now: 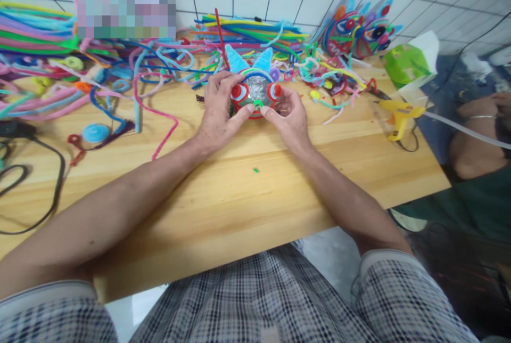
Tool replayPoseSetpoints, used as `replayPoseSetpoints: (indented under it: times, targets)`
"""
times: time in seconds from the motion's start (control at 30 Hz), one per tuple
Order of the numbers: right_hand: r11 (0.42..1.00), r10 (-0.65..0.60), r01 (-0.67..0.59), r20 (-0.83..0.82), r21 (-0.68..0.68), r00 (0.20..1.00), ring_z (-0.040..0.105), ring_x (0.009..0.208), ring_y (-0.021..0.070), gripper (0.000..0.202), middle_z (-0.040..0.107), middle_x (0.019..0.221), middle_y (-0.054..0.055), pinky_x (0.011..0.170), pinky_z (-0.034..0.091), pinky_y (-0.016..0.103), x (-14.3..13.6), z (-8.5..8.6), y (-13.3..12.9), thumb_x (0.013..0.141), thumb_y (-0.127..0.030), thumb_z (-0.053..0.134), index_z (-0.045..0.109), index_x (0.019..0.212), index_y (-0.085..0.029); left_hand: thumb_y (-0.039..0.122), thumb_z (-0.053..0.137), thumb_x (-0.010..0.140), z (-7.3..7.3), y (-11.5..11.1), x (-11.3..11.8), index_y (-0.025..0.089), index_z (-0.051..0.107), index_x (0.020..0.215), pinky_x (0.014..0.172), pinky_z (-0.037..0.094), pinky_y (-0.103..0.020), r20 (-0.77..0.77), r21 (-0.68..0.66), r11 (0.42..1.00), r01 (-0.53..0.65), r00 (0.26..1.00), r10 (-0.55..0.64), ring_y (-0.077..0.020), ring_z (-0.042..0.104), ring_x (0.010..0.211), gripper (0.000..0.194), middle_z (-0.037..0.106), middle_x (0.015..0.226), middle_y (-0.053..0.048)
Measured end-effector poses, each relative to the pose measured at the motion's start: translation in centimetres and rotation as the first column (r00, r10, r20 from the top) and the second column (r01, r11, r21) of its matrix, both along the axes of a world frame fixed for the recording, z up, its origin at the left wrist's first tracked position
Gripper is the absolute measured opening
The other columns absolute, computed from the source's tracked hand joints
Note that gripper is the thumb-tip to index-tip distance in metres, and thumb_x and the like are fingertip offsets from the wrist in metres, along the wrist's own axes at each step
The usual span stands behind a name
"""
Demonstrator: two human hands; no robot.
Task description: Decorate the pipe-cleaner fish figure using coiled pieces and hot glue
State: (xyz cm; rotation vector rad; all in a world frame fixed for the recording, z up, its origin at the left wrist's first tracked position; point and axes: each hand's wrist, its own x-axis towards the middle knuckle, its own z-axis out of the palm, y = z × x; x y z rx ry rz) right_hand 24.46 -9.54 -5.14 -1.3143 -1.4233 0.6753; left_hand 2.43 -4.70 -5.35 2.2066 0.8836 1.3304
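Between my hands is a grey mask [256, 90] with blue pointed ears, round red-and-white eyes and a red lower edge. My left hand [221, 106] grips its left side, fingers behind and thumb at the lower front. On the other side my right hand [290, 115] holds the edge in the same way. Both thumbs meet beside a small curled green pipe cleaner piece [258, 104] at the mask's lower middle. A tiny green scrap [256, 170] lies on the wooden table [239, 210] in front of me.
Bundles of pipe cleaners [247, 31] and loose coloured bits fill the table's back. Two finished-looking masks [359, 31] lean on the wall at right. A yellow glue gun [400, 115] lies near a green box [409, 66]. A black cable [59, 178] is at left; another person's arm [477, 138] is at right.
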Motion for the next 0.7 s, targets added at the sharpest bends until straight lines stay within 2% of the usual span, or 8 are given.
replayPoseSetpoints:
  times: [0.7]
  targets:
    - [1.000, -0.015, 0.015, -0.006, 0.001, 1.000, 0.070, 0.118, 0.0284, 0.068, 0.072, 0.132, 0.008, 0.105, 0.063, 0.054, -0.18, -0.20, 0.19, 0.082, -0.066, 0.085, 0.061, 0.134, -0.030, 0.074, 0.066, 0.095, -0.13, -0.02, -0.32, 0.035, 0.051, 0.153, 0.126, 0.040, -0.065, -0.023, -0.003, 1.000, 0.013, 1.000, -0.013, -0.0402, 0.046, 0.150, 0.072, 0.052, 0.156, -0.014]
